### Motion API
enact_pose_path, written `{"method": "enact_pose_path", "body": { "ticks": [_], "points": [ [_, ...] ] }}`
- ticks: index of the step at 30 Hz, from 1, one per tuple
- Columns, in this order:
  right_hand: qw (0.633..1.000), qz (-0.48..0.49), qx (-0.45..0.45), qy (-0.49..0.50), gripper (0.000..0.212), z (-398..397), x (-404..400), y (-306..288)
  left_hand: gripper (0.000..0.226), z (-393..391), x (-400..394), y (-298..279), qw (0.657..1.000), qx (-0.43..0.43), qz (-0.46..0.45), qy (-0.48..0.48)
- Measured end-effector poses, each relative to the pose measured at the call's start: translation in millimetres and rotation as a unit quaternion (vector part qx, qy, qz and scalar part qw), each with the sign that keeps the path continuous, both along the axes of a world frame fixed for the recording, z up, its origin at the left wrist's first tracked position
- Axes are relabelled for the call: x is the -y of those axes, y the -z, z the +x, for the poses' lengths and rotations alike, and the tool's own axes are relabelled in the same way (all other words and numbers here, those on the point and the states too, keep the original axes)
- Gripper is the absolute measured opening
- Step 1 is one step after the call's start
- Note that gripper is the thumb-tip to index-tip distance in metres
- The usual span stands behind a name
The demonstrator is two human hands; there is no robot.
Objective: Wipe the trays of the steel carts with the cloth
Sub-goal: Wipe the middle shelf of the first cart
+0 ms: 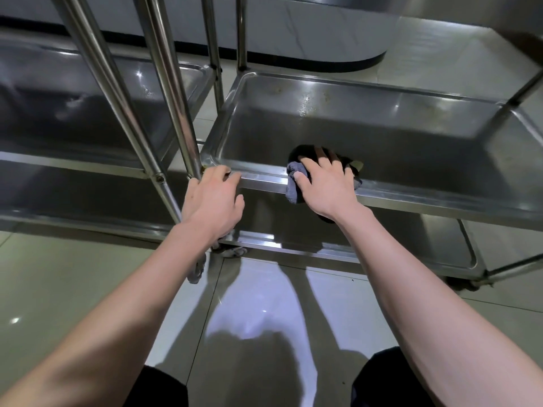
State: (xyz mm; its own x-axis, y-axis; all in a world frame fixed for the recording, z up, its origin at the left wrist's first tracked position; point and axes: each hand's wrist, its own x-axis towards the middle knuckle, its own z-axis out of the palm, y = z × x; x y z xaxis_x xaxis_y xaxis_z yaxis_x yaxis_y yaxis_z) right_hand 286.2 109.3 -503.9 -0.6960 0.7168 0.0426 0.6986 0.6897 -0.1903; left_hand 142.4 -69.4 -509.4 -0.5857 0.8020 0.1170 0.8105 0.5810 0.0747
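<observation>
The right hand [326, 183] is pressing the grey cloth [293, 188], fingers spread, onto the tray's [382, 136] near rim; the tray's long axis is running rightward, while the left hand [214, 198] is apparently gripping the near-left corner post [176, 92].

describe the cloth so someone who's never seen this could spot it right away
Find the steel cart on the right and its middle tray. On that tray's near rim, under the right hand, lies the cloth, a crumpled grey-blue rag. It is the only soft, matte thing among shiny steel.

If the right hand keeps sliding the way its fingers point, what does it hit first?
Likely nothing soon: the right hand, pressing the cloth, faces open tray floor; the far wall comes first.
</observation>
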Motion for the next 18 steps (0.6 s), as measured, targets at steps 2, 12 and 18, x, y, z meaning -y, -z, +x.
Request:
{"method": "enact_pose_path", "body": {
  "ticks": [2,12,18],
  "points": [
    [1.0,-0.023,-0.002,-0.009,0.048,-6,2,0,0.05,-1,3,1,1.0,0.002,0.007,0.007],
    [0.995,-0.021,0.019,-0.091,0.049,-65,23,6,0.047,-18,16,5,0.999,-0.012,0.006,0.034],
    [0.991,-0.054,0.01,-0.118,0.048,-89,25,6,0.051,-22,22,6,1.0,-0.014,0.004,0.018]
  ]
}}
